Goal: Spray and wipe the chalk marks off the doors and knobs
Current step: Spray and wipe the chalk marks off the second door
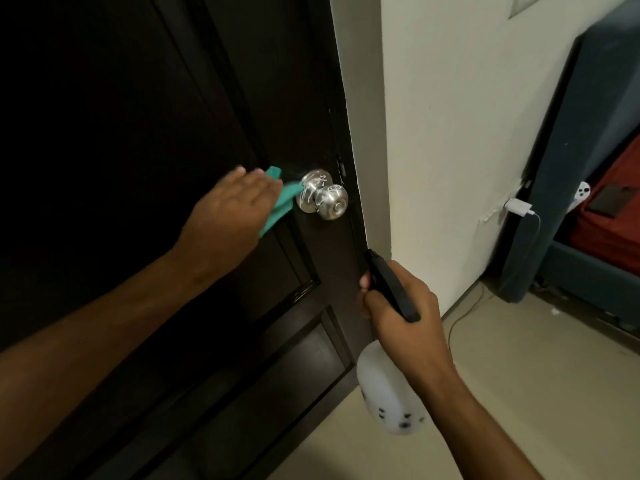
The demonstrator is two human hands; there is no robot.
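A dark brown panelled door (pixel 138 133) fills the left half of the view. Its round silver knob (pixel 323 195) carries white chalk scribbles. My left hand (pixel 235 206) presses a teal cloth (pixel 280 199) flat against the door just left of the knob, fingers straight. The cloth's edge touches the knob's base plate. Lower right, my right hand (pixel 401 313) grips the black trigger head of a white spray bottle (pixel 388 393). The nozzle points up toward the knob, a short way below it.
A cream wall corner (pixel 377 133) stands right of the door. A white charger (pixel 517 206) is plugged into a wall socket, its cable trailing to the beige floor (pixel 519 375). A dark blue bed frame (pixel 554 202) with a red sheet lies at the far right.
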